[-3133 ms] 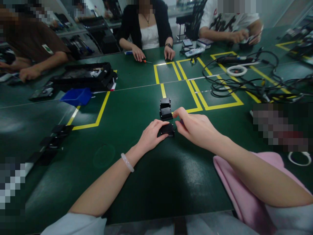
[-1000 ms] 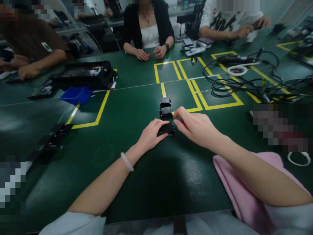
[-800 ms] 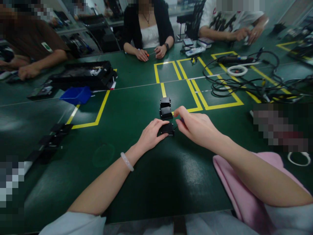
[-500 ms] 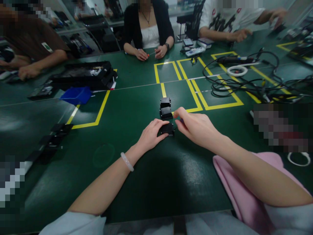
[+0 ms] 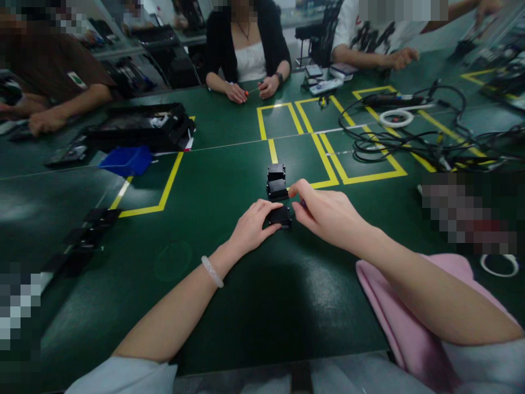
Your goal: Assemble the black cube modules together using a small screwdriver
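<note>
My left hand [image 5: 251, 229] grips a small black block [image 5: 280, 216] on the green table [image 5: 246, 306], its thumb and fingers around the block's left part. At the block's right side is my right hand [image 5: 324, 213], with its fingers curled; a small dark thing shows between thumb and forefinger, too hidden to name. Just beyond, two more black blocks, a nearer one [image 5: 278, 189] and a farther one [image 5: 276, 171], stand in a row.
Black trays [image 5: 139, 128] and a blue bin [image 5: 127, 160] are at the left, with more black blocks [image 5: 88, 235] nearer. Tangled black cables [image 5: 381, 148] lie at the right, a pink cloth [image 5: 385, 290] under my right forearm. People sit across the table.
The view has shifted very slightly. Both my hands keep almost the same pose at the block. At the far right, a person's raised arm has moved up.
</note>
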`<state>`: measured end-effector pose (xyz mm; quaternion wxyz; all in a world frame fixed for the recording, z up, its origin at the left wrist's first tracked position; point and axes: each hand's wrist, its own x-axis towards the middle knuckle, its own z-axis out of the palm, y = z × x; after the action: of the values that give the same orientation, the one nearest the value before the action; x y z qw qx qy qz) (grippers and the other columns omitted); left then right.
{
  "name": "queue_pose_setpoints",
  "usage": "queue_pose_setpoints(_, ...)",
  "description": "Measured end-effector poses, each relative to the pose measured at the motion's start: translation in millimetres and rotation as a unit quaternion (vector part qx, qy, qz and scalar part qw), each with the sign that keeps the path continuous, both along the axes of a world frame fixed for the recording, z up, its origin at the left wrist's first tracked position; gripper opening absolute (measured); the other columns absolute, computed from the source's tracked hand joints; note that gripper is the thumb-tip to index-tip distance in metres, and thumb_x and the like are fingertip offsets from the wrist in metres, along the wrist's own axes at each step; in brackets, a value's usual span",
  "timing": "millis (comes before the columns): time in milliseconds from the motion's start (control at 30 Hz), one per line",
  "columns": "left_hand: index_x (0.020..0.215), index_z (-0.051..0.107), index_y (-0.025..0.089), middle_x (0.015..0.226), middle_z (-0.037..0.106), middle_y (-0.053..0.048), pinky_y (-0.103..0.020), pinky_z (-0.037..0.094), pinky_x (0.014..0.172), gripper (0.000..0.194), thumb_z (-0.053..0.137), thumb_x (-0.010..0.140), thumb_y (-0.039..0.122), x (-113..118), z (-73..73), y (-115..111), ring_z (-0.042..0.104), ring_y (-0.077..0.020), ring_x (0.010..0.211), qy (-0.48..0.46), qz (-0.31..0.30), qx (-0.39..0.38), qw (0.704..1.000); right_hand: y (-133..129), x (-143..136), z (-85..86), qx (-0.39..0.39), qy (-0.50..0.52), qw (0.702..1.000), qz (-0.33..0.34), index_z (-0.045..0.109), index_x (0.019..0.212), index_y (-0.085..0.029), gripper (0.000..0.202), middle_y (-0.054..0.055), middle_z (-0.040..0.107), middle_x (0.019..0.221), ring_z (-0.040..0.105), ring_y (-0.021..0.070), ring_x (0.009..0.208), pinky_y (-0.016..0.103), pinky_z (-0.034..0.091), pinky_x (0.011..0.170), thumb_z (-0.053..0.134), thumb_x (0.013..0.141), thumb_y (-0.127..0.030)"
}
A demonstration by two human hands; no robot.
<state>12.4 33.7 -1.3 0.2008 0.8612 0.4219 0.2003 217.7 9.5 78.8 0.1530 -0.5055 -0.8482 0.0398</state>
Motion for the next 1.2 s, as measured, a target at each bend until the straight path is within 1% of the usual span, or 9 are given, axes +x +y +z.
queue_pose_setpoints(133,0.122,0.049,0.024,0.115,0.053,-0.006,-0.04,0.044,0.094,0.038,0.057,0.087,0.033,-0.2,-1.2,0.6,0.051,-0.0231,0.108,-0.002,-0.001,0.001,1.0,0.5,0.0,-0.3,-0.005,-0.01,1.0,0.005,0.05,0.102,-0.019,0.024,0.0,0.066,0.075,0.061,0.0158,0.062,0.026,0.026,0.053,0.036,0.095,-0.036)
queue_pose_setpoints(333,0.126,0.047,0.024,0.116,0.053,-0.006,-0.04,0.044,0.094,0.041,0.057,0.086,0.031,-0.3,-1.4,1.1,0.05,-0.0231,0.109,-0.002,-0.002,-0.001,1.0,0.4,-0.4,-0.7,-0.002,0.009,1.0,-0.004,0.047,0.11,-0.018,0.021,0.0,0.066,0.076,0.06,0.0153,0.061,0.025,0.026,0.053,0.039,0.092,-0.028)
queue_pose_setpoints(467,0.124,0.048,0.023,0.114,0.053,-0.006,-0.039,0.045,0.094,0.04,0.057,0.086,0.031,-0.6,-0.5,0.5,0.051,-0.0227,0.108,-0.003,-0.002,-0.002,1.0,0.6,0.2,0.3,-0.011,-0.002,1.0,-0.002,0.05,0.101,-0.019,0.023,0.001,0.066,0.077,0.06,0.0156,0.062,0.025,0.026,0.053,0.035,0.095,-0.035)
queue_pose_setpoints(533,0.125,0.048,0.024,0.114,0.054,-0.006,-0.039,0.045,0.093,0.04,0.057,0.086,0.031,-0.6,-0.1,0.4,0.051,-0.0227,0.107,-0.005,-0.003,-0.002,1.0,0.7,0.0,0.3,-0.011,-0.011,1.0,-0.008,0.05,0.1,-0.019,0.023,0.001,0.066,0.076,0.06,0.0153,0.061,0.025,0.025,0.053,0.034,0.095,-0.034)
queue_pose_setpoints(667,0.126,0.048,0.025,0.113,0.054,-0.006,-0.04,0.045,0.093,0.041,0.057,0.086,0.031,-0.3,-0.2,0.3,0.051,-0.0228,0.107,-0.012,-0.005,0.001,1.0,0.6,-0.7,0.2,-0.002,0.006,1.0,-0.016,0.047,0.109,-0.018,0.021,0.0,0.066,0.075,0.058,0.0147,0.059,0.025,0.026,0.053,0.038,0.092,-0.027)
queue_pose_setpoints(833,0.123,0.049,0.024,0.113,0.054,-0.006,-0.039,0.046,0.092,0.04,0.058,0.086,0.032,-0.3,-1.6,0.4,0.052,-0.0225,0.106,-0.011,0.0,0.006,1.0,2.0,-0.3,0.7,-0.009,-0.008,1.0,-0.009,0.051,0.098,-0.019,0.025,0.001,0.066,0.074,0.059,0.0156,0.061,0.025,0.025,0.053,0.035,0.095,-0.038)
queue_pose_setpoints(1000,0.126,0.047,0.025,0.114,0.053,-0.006,-0.04,0.045,0.094,0.042,0.058,0.086,0.03,-0.3,-0.8,0.4,0.05,-0.0225,0.108,-0.001,-0.003,0.005,1.0,2.4,0.7,-0.2,-0.002,-0.005,1.0,-0.016,0.049,0.105,-0.019,0.02,0.0,0.066,0.075,0.058,0.0146,0.059,0.025,0.025,0.052,0.036,0.094,-0.029)
queue_pose_setpoints(1067,0.125,0.047,0.024,0.114,0.053,-0.006,-0.04,0.045,0.094,0.042,0.058,0.085,0.03,-0.3,-0.2,0.3,0.05,-0.0227,0.108,-0.002,-0.003,0.005,1.0,2.1,1.0,-0.4,-0.002,0.004,1.0,-0.015,0.048,0.106,-0.019,0.021,0.0,0.066,0.075,0.059,0.0147,0.06,0.025,0.025,0.052,0.036,0.093,-0.03)
queue_pose_setpoints(1200,0.125,0.048,0.025,0.114,0.054,-0.006,-0.04,0.045,0.093,0.041,0.059,0.085,0.029,-0.4,0.2,0.0,0.051,-0.0234,0.108,-0.003,-0.003,0.004,1.0,2.2,1.4,-1.0,-0.008,-0.01,1.0,-0.013,0.05,0.1,-0.02,0.023,0.0,0.065,0.072,0.059,0.015,0.059,0.025,0.024,0.052,0.036,0.094,-0.036)
